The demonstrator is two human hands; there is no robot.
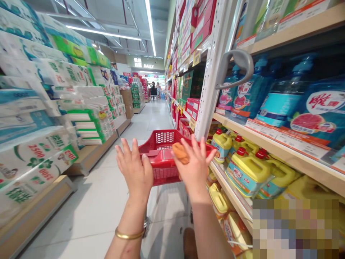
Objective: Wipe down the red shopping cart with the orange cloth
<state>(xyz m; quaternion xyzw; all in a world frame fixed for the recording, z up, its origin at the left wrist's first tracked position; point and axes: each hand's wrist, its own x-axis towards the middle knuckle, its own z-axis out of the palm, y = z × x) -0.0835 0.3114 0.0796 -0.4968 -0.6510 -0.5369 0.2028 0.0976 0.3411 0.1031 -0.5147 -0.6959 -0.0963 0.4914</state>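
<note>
A red shopping cart (161,176) with a mesh basket stands directly in front of me, its red handle bar (161,159) running between my hands. My left hand (134,167) is at the left end of the bar, fingers stretched upward and apart, thumb beside the bar. Past the right end is my right hand (195,165), also with spread fingers. A crumpled orange cloth (180,153) is caught at its thumb side and hides most of the thumb. The visible part of the basket shows no goods. A gold bangle (129,234) circles my left wrist.
Packs of tissue paper (86,126) are stacked along the left on low platforms. Shelves (269,133) with blue pump bottles (283,97) and yellow jugs (248,169) stand close on the right. A grey hook-shaped handle (249,68) juts out there. The tiled aisle (153,115) leads ahead; people (153,90) are far off.
</note>
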